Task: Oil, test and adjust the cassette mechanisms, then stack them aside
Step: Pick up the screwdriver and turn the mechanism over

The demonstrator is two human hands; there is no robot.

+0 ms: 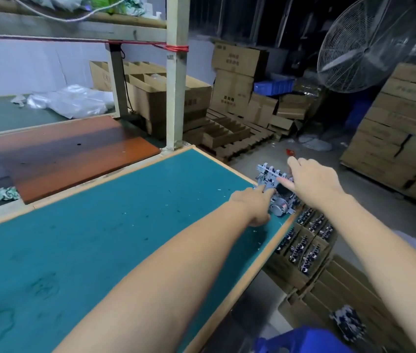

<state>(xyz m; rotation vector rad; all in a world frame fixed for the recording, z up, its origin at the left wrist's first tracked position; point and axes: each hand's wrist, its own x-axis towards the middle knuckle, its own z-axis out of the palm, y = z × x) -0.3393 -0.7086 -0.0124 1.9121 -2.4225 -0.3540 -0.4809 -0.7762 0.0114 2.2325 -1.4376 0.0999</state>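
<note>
Head view, hands (313, 182) at table-edge (far corner) mechanism (275, 189)

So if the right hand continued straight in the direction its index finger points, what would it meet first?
Past the right hand, the way looks free over the cassette mechanism; the first thing in that line is probably the wooden pallet on the floor, though depth is unclear.

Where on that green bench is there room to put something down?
Most of the green mat is bare, from the brown board down to the near edge. It is crowded only at the far right corner, where both hands meet the cassette mechanism, left hand, right hand.
</note>
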